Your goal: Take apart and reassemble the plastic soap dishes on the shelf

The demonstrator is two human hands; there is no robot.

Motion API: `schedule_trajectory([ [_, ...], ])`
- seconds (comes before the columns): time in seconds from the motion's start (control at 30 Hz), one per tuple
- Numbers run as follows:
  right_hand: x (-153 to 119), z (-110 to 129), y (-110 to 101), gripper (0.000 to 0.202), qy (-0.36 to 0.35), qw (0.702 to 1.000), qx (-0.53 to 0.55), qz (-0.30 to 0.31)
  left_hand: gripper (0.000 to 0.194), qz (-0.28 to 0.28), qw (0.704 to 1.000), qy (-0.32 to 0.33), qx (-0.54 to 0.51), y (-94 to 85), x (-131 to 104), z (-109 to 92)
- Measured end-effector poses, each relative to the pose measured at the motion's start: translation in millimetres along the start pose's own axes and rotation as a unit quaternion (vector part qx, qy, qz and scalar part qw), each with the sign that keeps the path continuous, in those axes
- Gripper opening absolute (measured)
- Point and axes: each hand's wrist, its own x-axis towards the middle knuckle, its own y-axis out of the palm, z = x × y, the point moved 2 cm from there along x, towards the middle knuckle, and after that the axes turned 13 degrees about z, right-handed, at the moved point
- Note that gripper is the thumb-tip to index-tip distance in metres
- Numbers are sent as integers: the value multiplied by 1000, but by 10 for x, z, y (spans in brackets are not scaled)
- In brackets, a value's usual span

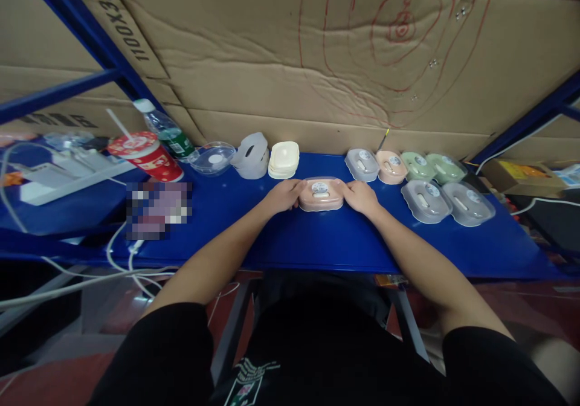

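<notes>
A pink plastic box (321, 199) with a clear lid and a round white label rests on the blue table in front of me. My left hand (285, 196) grips its left end, thumb on top. At its right end my right hand (361, 197) grips it the same way. Behind my left hand sit a stack of cream-coloured dishes (284, 159) and a stack of translucent covers (251, 157). To the right of my right hand stand similar lidded boxes: a grey one (362, 164), a pink one (391, 167), green ones (417, 167) and more grey ones (426, 202).
On the left are a red paper cup (154, 158) with a straw, a plastic bottle (170, 133), a clear bowl (214, 158), a white power strip (77, 179) and loose cables. A cardboard sheet (254, 49) walls off the back. Blue shelf posts flank the table.
</notes>
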Motion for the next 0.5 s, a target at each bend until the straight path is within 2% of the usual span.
schedule_trajectory([
  [0.17,13,-32,-16,81,-11,1000,-5,7,53,-4,1000,1,-14,12,6,13],
  [0.23,-9,-57,-43,76,-7,999,-19,-45,53,-1,999,10,-42,19,15,14],
  [0.3,-55,-66,-84,69,-28,990,-40,-135,55,4,996,17,-86,13,26,16],
  [0.37,-110,-34,-108,60,-105,972,-60,-204,59,0,993,24,-112,-20,23,14],
  [0.4,-135,-2,-104,58,-160,961,-70,-215,59,-8,994,29,-107,-50,12,10],
  [0.5,-188,114,-38,60,-304,929,-113,-177,51,-84,995,49,-12,-201,-64,-8],
])
